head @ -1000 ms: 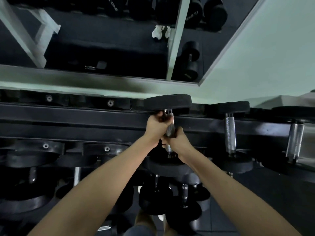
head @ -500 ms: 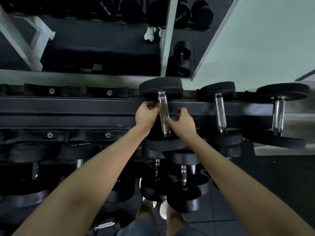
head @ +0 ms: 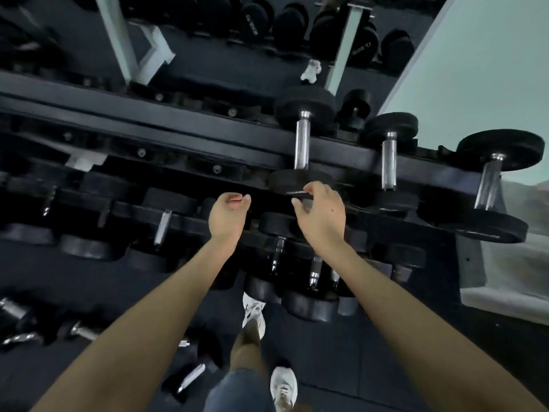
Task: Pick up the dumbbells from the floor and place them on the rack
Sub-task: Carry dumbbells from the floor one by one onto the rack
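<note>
Dumbbell [head: 302, 141]: we find it seated across the top tier of the rack [head: 178, 135], chrome handle upright in view, both heads on the rails.
Left hand [head: 227, 217]: loosely curled, empty, clear of the rack.
Right hand [head: 320, 214]: fingers spread, holding nothing; fingertips at the rim of the near head, contact uncertain.
Remaining stock: we note dumbbells on the floor [head: 190, 379] at lower left.
Recommended practice: we confirm the seated piece sits steady, then bend at the knees and take the next handle centrally.

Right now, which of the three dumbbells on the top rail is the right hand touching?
The leftmost black chrome-handled dumbbell: the right hand rests fingertips on its near head. The other two sit untouched farther right.
</note>
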